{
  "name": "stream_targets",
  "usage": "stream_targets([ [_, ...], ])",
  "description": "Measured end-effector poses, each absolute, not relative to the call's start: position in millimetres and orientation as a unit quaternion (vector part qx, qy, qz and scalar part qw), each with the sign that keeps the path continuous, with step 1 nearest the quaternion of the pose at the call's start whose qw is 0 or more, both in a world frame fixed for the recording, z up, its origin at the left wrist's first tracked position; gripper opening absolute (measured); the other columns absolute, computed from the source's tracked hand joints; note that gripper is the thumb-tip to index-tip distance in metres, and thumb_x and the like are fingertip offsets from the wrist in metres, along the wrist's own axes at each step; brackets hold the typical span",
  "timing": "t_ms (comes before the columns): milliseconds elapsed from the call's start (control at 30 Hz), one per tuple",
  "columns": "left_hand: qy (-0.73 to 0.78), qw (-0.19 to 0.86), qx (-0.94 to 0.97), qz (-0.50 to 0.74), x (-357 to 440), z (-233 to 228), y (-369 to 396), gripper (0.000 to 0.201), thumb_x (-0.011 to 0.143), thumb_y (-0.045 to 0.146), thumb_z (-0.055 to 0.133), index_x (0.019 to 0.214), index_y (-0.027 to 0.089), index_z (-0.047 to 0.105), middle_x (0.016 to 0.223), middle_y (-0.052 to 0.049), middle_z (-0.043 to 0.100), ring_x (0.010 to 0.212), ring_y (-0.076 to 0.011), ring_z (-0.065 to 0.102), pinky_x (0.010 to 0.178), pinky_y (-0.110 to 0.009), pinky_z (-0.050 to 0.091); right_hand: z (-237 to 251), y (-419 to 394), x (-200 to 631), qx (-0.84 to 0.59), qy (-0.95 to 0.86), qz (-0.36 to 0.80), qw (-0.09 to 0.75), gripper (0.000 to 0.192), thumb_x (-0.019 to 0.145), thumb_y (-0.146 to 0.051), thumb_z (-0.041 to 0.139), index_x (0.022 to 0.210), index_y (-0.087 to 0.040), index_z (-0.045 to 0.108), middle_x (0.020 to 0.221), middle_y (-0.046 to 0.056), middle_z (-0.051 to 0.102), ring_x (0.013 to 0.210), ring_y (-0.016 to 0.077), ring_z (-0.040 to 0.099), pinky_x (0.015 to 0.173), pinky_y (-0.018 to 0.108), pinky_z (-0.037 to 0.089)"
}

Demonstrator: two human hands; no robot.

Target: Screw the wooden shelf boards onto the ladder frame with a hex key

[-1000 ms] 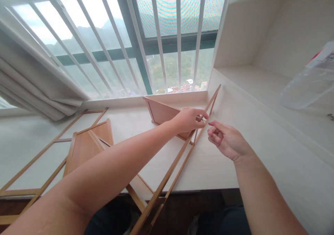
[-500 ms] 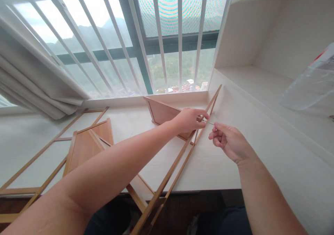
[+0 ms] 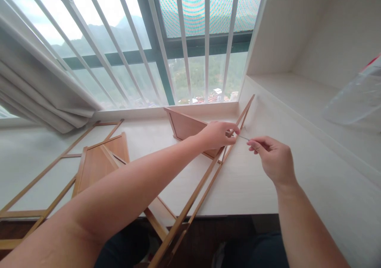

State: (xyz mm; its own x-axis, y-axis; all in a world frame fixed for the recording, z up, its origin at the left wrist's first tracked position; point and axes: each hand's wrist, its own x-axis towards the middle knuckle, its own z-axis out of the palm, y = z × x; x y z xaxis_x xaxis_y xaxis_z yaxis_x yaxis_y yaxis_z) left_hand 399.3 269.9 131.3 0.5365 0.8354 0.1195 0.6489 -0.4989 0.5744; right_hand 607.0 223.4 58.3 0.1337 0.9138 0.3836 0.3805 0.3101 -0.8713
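Both hands [image 3: 218,135] [image 3: 272,159] at a wooden frame [image 3: 205,180]

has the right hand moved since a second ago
Yes. The right hand has drawn rightward, away from the wooden frame, its thin metal tool pointing at the left hand.

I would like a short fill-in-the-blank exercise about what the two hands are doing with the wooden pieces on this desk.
1. The left hand grips the long wooden frame where it meets the upright ____ panel.
2. The right hand pinches a thin ____ tool pointed at the joint.
3. A second wooden panel lies flat to the ____ of the left arm.
4. Behind the desk, white ____ cross the window.

Missing words: wooden; metal; left; bars
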Motion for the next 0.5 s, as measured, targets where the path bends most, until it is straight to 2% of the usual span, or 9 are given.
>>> stream_targets([
  [233, 0.441, 0.236, 0.845, 0.19, 399.5, 133.2, 268.6, 0.029, 0.077, 0.029, 0.059, 0.102, 0.025, 0.072, 0.07, 0.003, 0.058, 0.069, -0.0143, 0.052, 0.07, -0.025, 0.039, 57.6, 222.6, 603.9, -0.483, -0.681, 0.156, 0.528, 0.023, 0.089, -0.045, 0.068, 0.088, -0.022, 0.075, 0.082, 0.006, 0.074, 0.072, 0.0221, 0.067, 0.074, 0.038, 0.054],
  [500, 0.442, 0.237, 0.845, 0.184, 399.5, 134.7, 269.3, 0.029, 0.077, 0.03, 0.059, 0.103, 0.025, 0.072, 0.07, 0.003, 0.059, 0.069, -0.0142, 0.053, 0.069, -0.024, 0.039, 58.2, 224.3, 603.3, -0.469, -0.698, 0.126, 0.526, 0.019, 0.09, -0.041, 0.068, 0.087, -0.023, 0.074, 0.084, 0.004, 0.074, 0.074, 0.0213, 0.065, 0.075, 0.036, 0.053],
])
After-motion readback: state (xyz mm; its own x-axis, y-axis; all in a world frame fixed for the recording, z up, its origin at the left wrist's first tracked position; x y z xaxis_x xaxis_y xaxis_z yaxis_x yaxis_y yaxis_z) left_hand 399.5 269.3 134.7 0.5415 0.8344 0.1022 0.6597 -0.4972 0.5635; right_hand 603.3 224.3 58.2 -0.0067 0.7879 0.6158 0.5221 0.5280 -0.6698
